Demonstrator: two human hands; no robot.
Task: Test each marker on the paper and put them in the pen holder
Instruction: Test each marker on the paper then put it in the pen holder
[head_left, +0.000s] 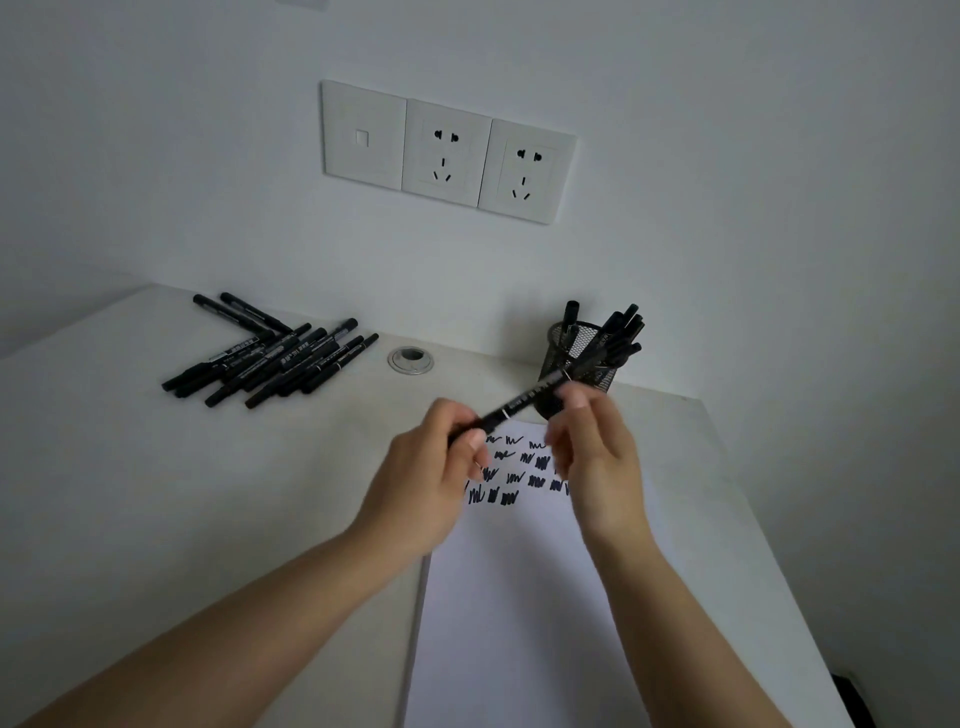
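Above the paper (519, 597), both hands, left (431, 483) and right (597, 467), pinch one black marker (524, 405); behind it a mesh pen holder (582, 369) holds roughly six markers, a dozen-odd pile (270, 358) far left.

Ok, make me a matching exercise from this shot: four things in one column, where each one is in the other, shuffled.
Things:
1. held marker
2. loose markers
3. pen holder
4. paper

Places:
A. far right of the desk, markers standing in it
B. between the left hand and right hand
C. piled far left on the desk
D. flat under the hands, scribbles at its far end

Pairs: 1-B, 2-C, 3-A, 4-D
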